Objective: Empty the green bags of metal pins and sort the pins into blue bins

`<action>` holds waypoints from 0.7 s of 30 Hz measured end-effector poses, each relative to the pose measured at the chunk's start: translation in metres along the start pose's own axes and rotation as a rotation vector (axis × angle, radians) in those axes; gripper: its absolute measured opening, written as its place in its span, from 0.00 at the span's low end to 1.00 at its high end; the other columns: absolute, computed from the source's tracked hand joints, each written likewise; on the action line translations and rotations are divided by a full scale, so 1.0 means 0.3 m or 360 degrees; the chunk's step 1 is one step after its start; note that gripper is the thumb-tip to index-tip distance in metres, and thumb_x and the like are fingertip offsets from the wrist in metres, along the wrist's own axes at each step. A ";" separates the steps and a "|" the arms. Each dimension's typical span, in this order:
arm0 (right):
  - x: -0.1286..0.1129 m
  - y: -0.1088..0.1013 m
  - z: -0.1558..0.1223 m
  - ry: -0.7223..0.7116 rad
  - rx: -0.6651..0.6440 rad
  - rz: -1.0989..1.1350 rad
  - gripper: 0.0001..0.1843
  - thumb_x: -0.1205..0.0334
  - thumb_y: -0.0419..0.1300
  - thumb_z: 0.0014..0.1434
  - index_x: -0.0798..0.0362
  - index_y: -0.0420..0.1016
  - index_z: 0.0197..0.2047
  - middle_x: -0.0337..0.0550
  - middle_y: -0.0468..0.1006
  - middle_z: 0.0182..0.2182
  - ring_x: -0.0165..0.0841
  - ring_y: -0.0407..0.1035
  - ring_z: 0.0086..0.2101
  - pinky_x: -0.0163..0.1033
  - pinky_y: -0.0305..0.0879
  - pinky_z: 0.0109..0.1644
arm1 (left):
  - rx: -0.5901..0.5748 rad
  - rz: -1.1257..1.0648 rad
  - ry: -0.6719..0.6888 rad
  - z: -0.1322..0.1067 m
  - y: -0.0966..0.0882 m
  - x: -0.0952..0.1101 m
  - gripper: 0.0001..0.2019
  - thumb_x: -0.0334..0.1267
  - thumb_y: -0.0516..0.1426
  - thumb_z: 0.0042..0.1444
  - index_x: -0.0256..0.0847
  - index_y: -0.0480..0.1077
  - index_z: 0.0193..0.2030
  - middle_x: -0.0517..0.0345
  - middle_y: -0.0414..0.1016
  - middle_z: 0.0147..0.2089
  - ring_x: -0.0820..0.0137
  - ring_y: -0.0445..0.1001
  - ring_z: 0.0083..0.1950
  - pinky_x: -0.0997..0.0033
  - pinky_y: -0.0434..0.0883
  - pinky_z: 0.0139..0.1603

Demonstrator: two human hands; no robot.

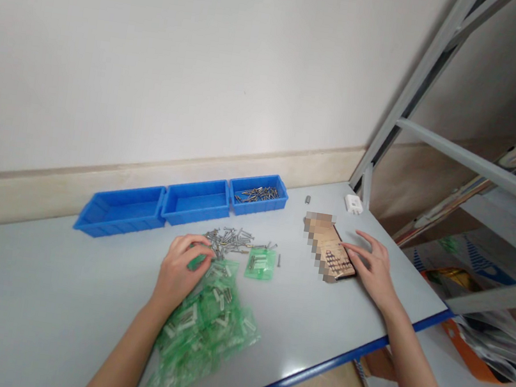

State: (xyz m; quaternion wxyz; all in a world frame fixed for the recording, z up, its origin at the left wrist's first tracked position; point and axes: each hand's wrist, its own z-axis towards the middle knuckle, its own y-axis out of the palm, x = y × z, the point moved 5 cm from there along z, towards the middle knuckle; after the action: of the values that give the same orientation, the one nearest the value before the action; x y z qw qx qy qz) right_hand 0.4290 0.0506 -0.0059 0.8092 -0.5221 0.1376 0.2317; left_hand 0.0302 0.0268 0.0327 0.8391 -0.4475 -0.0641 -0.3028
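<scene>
1. Looking down on a pale grey counter (317, 319) with a blue edge (309, 370), set against a white wall (162, 56), where 2 bare hands are at work.
2. The left hand (178, 272) is curled almost closed, its fingers over a scrap of green plastic (196, 262) atop a heap of green plastic bags (205, 334). Whether it has a firm hold cannot be told.
3. The right hand (371, 265) is open and holds nothing, its fingertips touching the long edge of a flat brown slab (329, 251), partly pixelated.
4. Loose steel screws (229, 241) lie just beyond the left hand, beside a single green bag (260, 263). Of 3 blue plastic bins along the wall, the rightmost bin (256, 203) holds more screws.
5. The heap reaches close to the blue edge, so a hard pull could slide bags off. A sweep of the left hand could scatter the screws.
6. The slab's long axis runs diagonally, from the wall side toward the near right. The heap's long axis points from the screws toward the person.
</scene>
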 end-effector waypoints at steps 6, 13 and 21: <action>0.005 0.006 0.002 0.0020 -0.0034 -0.0006 0.20 0.48 0.48 0.62 0.44 0.77 0.46 0.44 0.65 0.56 0.44 0.57 0.55 0.56 0.52 0.59 | -0.0009 -0.0027 -0.0050 0.004 0.001 -0.003 0.07 0.33 0.54 0.53 0.44 0.73 0.27 0.56 0.73 0.38 0.67 0.69 0.40 0.63 0.67 0.45; -0.004 0.013 0.038 0.0001 -0.0041 -0.0002 0.21 0.48 0.46 0.62 0.43 0.77 0.46 0.44 0.64 0.57 0.43 0.55 0.57 0.55 0.50 0.60 | 0.0016 -0.0061 -0.0037 0.010 0.002 0.000 0.07 0.33 0.54 0.53 0.43 0.72 0.27 0.57 0.73 0.36 0.67 0.70 0.41 0.64 0.67 0.46; -0.009 0.022 0.048 -0.0025 -0.0074 -0.0045 0.22 0.47 0.45 0.63 0.43 0.78 0.45 0.44 0.64 0.57 0.45 0.54 0.57 0.56 0.50 0.60 | 0.0000 -0.0054 0.0021 0.008 0.001 0.009 0.06 0.31 0.55 0.54 0.42 0.72 0.28 0.56 0.73 0.37 0.67 0.69 0.41 0.65 0.66 0.46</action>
State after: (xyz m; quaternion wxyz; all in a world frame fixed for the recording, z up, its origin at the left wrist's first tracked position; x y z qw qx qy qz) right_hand 0.4228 0.0652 -0.0039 0.8011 -0.5407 0.1184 0.2275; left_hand 0.0329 0.0275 0.0350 0.8342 -0.4442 -0.0663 -0.3199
